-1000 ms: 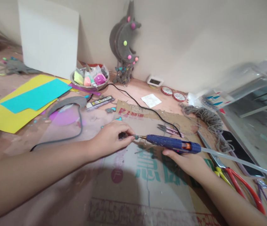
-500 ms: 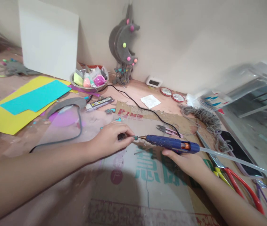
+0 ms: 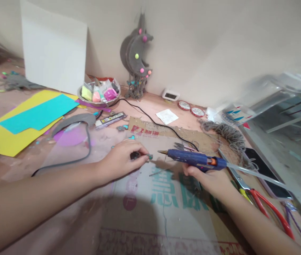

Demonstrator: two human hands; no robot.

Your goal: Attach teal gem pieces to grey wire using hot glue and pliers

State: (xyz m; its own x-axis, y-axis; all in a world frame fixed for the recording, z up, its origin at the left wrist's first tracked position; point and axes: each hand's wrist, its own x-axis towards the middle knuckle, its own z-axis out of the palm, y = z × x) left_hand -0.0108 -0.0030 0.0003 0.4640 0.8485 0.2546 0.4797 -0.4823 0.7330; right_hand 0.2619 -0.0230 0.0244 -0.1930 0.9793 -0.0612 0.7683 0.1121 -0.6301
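My left hand (image 3: 125, 157) pinches a small grey-and-teal piece (image 3: 149, 156) between thumb and fingertips, above the printed cardboard sheet (image 3: 140, 226). What the piece is exactly is too small to tell. My right hand (image 3: 206, 179) is wrapped round a blue hot glue gun (image 3: 187, 157), its metal nozzle pointing left at the piece, a short gap away from it. A long clear glue stick (image 3: 256, 173) sticks out of the gun's rear. Behind the gun lie small snips (image 3: 182, 146), partly hidden by it.
Red-handled scissors (image 3: 262, 203), a phone (image 3: 267, 173) and grey yarn (image 3: 227, 136) lie on the right. A bowl of clay packets (image 3: 98, 102) and a grey moon decoration (image 3: 137, 56) are at the back. Yellow (image 3: 9, 145) and turquoise sheets (image 3: 39, 115) lie left; a black cord (image 3: 155, 124) crosses the cardboard.
The glue gun's nozzle was at the small piece and has pulled back to the right, leaving a gap. My left hand still pinches the piece; the view has tilted slightly.
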